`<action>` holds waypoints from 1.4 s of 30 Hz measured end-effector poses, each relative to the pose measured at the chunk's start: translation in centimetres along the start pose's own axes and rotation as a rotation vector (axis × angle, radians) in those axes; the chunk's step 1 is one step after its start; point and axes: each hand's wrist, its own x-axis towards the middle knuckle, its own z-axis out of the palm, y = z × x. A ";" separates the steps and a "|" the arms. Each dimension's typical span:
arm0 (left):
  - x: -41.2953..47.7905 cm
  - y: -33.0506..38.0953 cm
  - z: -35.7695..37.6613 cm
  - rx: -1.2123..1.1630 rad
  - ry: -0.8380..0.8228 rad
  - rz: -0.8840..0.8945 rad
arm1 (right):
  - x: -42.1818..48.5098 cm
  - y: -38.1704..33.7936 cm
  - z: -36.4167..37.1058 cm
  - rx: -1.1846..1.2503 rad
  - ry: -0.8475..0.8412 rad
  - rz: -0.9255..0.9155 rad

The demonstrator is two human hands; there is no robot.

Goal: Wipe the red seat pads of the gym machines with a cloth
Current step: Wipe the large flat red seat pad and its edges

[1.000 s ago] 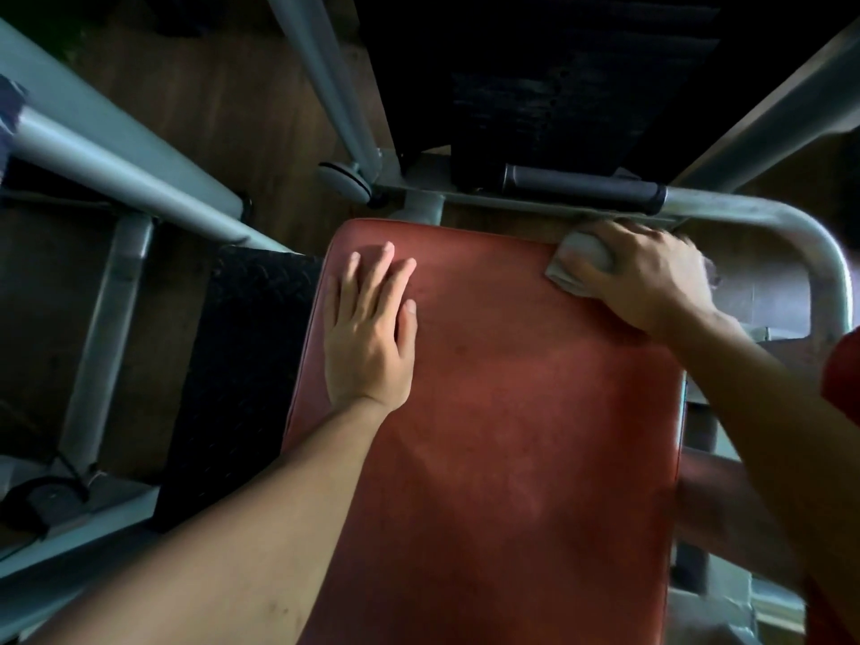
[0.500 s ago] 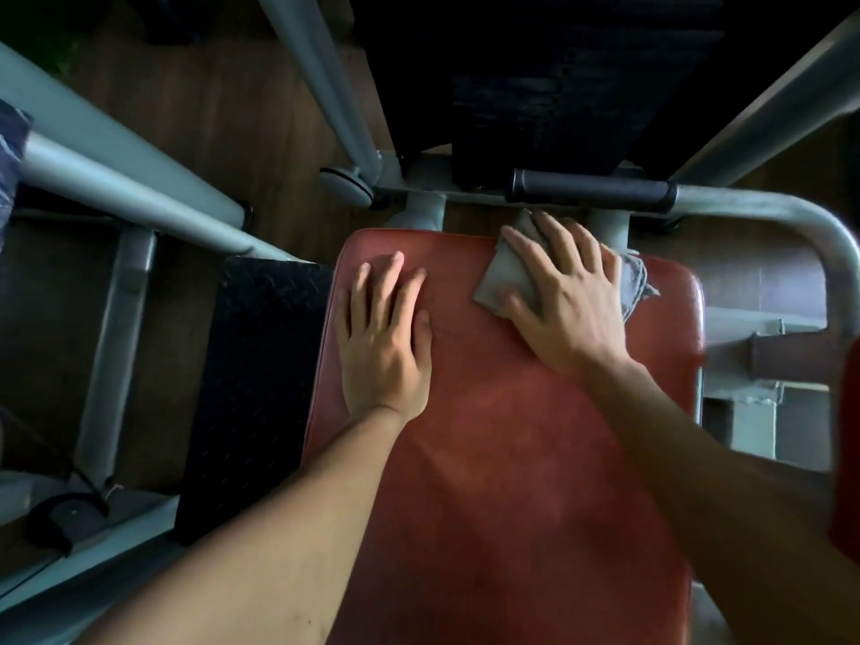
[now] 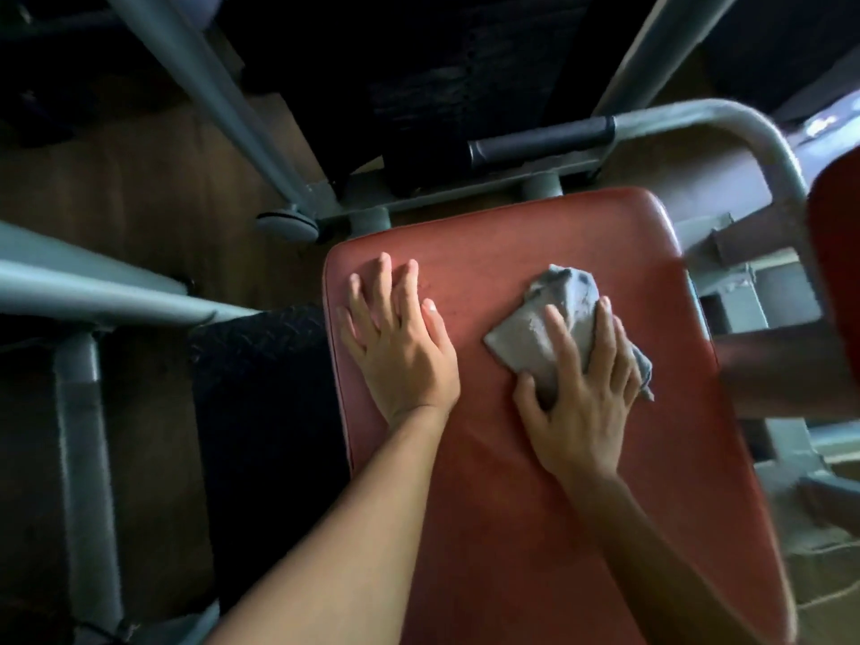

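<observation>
The red seat pad (image 3: pixel 535 481) fills the middle and lower right of the head view, its far end with rounded corners pointing towards the grey machine frame (image 3: pixel 204 81); both bare forearms reach up across it.

The left hand (image 3: pixel 400 342) lies palm down on the pad's far left part, just inside the left edge; its fingers are straight and slightly fanned, holding nothing.

The right hand (image 3: pixel 581 402) presses on the grey cloth (image 3: pixel 530 342), which lies on the far right part of the pad, well apart from the left hand; the fingers are spread and nearly straight over the cloth rather than curled round it, and the thumb rests at the cloth's near edge. The cloth is crumpled; a bunched fold stands beyond the fingertips, a flat corner points left, and a small corner shows to the right of the hand.

Beyond the pad a black grip sleeve (image 3: pixel 540 144) sits on a grey tube that bends round the right side; a black textured plate (image 3: pixel 260 374) lies just left of the pad, over the wooden floor (image 3: pixel 139 188).
</observation>
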 end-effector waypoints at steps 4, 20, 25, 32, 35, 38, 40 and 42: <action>0.0 -0.1 -0.1 -0.068 -0.011 0.005 | 0.2 0.1 -0.1 0.042 0.039 0.012; -0.6 -2.1 -2.5 -0.679 -0.093 0.083 | -1.1 -0.9 -0.4 0.139 0.113 0.089; -1.1 -4.2 -4.9 -0.804 -0.182 0.169 | -2.0 -4.3 -1.3 0.330 0.013 0.166; -3.6 -2.8 -5.4 -0.479 -0.194 0.298 | -0.5 -4.9 -3.2 0.952 -0.241 0.328; -4.3 -3.2 -5.1 -0.155 -0.251 0.393 | 1.1 -4.8 -3.5 1.015 -0.271 0.400; -3.7 -5.0 -5.6 -0.028 -0.289 0.469 | 1.9 -4.9 -3.0 0.821 -0.179 0.374; -2.9 -5.9 -6.6 -0.032 -0.281 0.447 | 2.1 -5.1 -2.2 0.661 -0.131 0.267; -2.3 -6.7 -7.4 -0.021 -0.244 0.421 | 2.6 -5.6 -1.2 0.524 -0.099 0.114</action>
